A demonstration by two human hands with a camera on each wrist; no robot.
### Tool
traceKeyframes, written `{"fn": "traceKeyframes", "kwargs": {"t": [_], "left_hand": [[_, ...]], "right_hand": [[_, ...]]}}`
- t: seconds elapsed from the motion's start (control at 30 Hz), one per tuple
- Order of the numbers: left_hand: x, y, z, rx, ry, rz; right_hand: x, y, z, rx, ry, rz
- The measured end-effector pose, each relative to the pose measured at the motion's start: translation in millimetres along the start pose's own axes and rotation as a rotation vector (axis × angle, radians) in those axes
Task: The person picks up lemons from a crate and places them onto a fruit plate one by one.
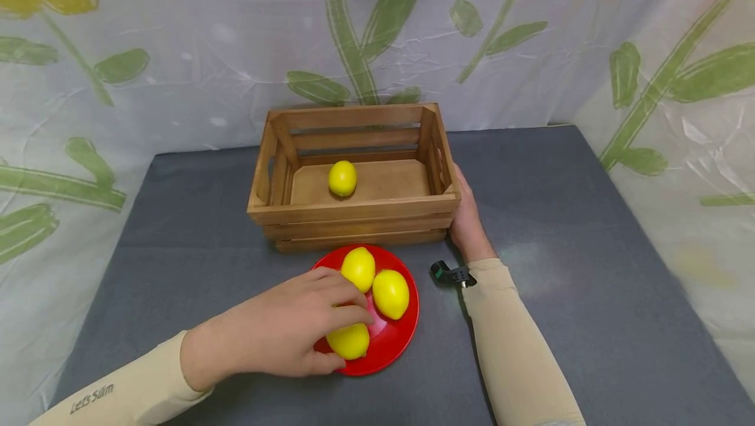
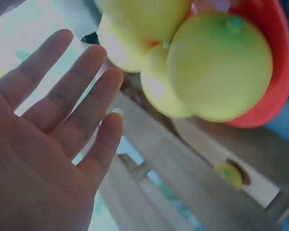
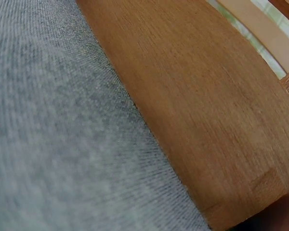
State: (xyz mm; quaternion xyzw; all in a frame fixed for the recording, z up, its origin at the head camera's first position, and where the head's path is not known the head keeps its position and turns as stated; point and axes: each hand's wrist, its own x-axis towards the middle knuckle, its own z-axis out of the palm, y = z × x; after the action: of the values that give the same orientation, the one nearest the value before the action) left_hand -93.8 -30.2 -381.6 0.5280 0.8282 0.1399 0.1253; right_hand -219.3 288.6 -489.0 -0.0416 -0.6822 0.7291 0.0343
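Three yellow lemons lie on a red plate [image 1: 407, 328]: a back lemon [image 1: 358, 269], a right lemon [image 1: 391, 294] and a near lemon [image 1: 349, 342]. My left hand [image 1: 295, 328] is over the plate's left side, thumb and fingers spread about the near lemon, partly covering it. In the left wrist view that hand [image 2: 53, 130] has its fingers extended, apart from the lemons. A wooden slatted crate [image 1: 354, 211] stands behind the plate, with one lemon [image 1: 342, 178] inside. My right hand [image 1: 468, 219] rests against the crate's right end; its fingers are partly hidden.
A dark grey cloth [image 1: 548, 269] covers the table. Behind and beside it hangs a pale curtain [image 1: 212, 52] with a yellow-flower and green-leaf print. A black strap device [image 1: 451, 274] is on the right wrist.
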Motion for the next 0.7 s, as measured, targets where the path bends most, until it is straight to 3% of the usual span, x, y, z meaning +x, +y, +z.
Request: {"fn": "traceKeyframes", "kwargs": {"t": [0.2, 0.43, 0.7], "left_hand": [[5.1, -2.3, -32.0, 0.068, 0.050, 0.005], [20.0, -11.0, -84.0, 0.184, 0.210, -0.015], [48.9, -32.7, -130.5, 0.240, 0.241, -0.071]], "right_hand": [[-0.9, 0.5, -1.1, 0.005, -0.008, -0.013], [-0.2, 4.3, -2.2, 0.000, -0.014, -0.022], [1.5, 3.8, -0.2, 0.016, -0.015, -0.030]]}}
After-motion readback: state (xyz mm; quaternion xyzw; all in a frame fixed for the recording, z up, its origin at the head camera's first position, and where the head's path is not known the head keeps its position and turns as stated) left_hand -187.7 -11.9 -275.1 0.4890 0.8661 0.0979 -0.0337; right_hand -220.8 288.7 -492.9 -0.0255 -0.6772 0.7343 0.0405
